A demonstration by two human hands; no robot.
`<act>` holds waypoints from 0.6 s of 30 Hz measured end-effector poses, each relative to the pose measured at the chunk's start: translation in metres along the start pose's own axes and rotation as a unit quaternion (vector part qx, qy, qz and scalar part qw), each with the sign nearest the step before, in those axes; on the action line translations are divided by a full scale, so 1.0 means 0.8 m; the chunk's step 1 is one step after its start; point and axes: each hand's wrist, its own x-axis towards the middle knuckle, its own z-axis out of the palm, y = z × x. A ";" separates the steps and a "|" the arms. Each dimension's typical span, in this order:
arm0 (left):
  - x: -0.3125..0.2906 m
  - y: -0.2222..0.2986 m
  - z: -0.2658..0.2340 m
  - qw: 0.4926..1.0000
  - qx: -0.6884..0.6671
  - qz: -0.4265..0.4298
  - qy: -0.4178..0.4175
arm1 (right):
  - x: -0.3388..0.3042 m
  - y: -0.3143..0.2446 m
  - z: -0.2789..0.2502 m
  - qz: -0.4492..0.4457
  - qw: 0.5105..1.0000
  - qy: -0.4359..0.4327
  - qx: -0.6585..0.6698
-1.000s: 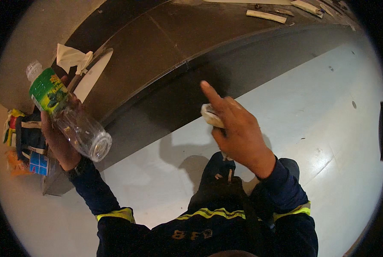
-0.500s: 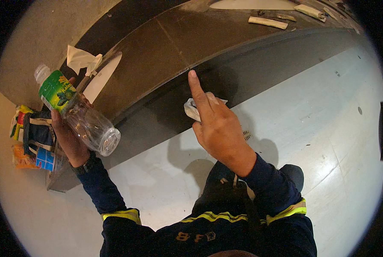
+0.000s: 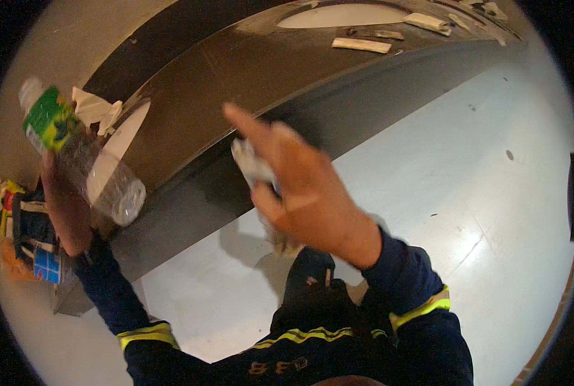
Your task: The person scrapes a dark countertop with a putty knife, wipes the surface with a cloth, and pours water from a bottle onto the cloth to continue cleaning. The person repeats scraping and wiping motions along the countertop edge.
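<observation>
My left hand is wrapped around a clear plastic bottle with a green and yellow label, tilted with its neck toward the upper left. Just behind the bottle shows a piece of white paper or cloth; whether my fingers hold it I cannot tell. My right hand, smeared by motion, has its index finger stretched over the edge of a dark brown countertop. Its other fingers are curled around a crumpled white tissue or cloth.
White oval basins are set into the counter, with pale strips lying near the far one. At the left stands a dark bag among colourful packages. Pale floor stretches below the counter's dark front.
My view has shifted, and the counter sits further left in it. The right hand has moved left with its finger pointing more leftward. My left hand still grips the bottle.
</observation>
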 end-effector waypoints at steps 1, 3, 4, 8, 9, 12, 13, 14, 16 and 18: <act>0.017 0.001 -0.002 0.999 0.052 0.001 -0.011 | 0.023 0.006 -0.009 -0.015 0.999 0.024 0.023; 0.063 -0.006 -0.007 0.997 0.068 -0.016 -0.045 | 0.087 0.024 -0.018 -0.087 0.993 0.078 0.019; 0.094 -0.025 -0.004 0.996 0.022 -0.036 -0.073 | 0.119 0.038 -0.026 -0.120 0.987 0.105 0.006; 0.161 -0.051 0.031 0.991 0.106 -0.026 -0.078 | 0.242 0.106 -0.021 -0.085 0.988 0.120 -0.054; 0.161 -0.064 0.031 0.990 0.129 -0.025 -0.059 | 0.254 0.105 -0.034 -0.004 0.995 0.097 -0.020; 0.159 -0.086 0.035 0.989 0.125 -0.071 -0.037 | 0.272 0.137 -0.074 0.121 0.986 -0.063 -0.098; 0.169 -0.088 0.055 0.991 0.108 -0.063 -0.046 | 0.291 0.200 -0.112 -0.049 0.961 -0.074 -0.263; 0.176 -0.095 0.083 0.993 0.089 -0.060 -0.051 | 0.297 0.261 -0.163 -0.215 0.880 -0.097 -0.413; 0.160 -0.095 0.049 0.990 0.111 -0.081 -0.017 | 0.288 0.242 -0.192 -0.100 0.919 -0.053 -0.377; 0.156 -0.096 0.032 0.992 0.095 -0.088 -0.004 | 0.271 0.195 -0.240 0.133 0.832 -0.187 -0.505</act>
